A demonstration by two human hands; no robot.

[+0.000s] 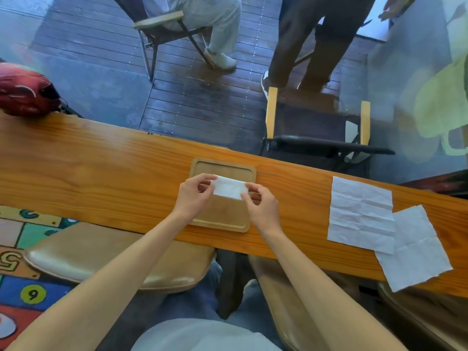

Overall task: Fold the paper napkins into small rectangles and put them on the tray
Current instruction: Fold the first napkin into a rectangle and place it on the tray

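While both hands work above the tray, the left hand (192,196) pinches the left end of a folded napkin (230,187) between thumb and fingertips, and the right hand (262,207) pinches its right end the same way; neither is loose, and the remaining fingers curl inward. That napkin is a narrow white rectangle, held stretched between the two hands over the far half of the wooden tray (249,173); whether it touches the tray floor cannot be told. The tray is a shallow rounded rectangle with a low raised rim, lying flat on the surface (88,168), its near edge close to the surface's near edge. The surface is a long plank of varnished, strongly grained wood, bare to the left of the tray. To the right, well apart from the tray, two unfolded napkins lie flat: the creased napkin (361,211), marked by a grid of fold lines, overlaps the corner of the second napkin (415,249), which overhangs the near edge.
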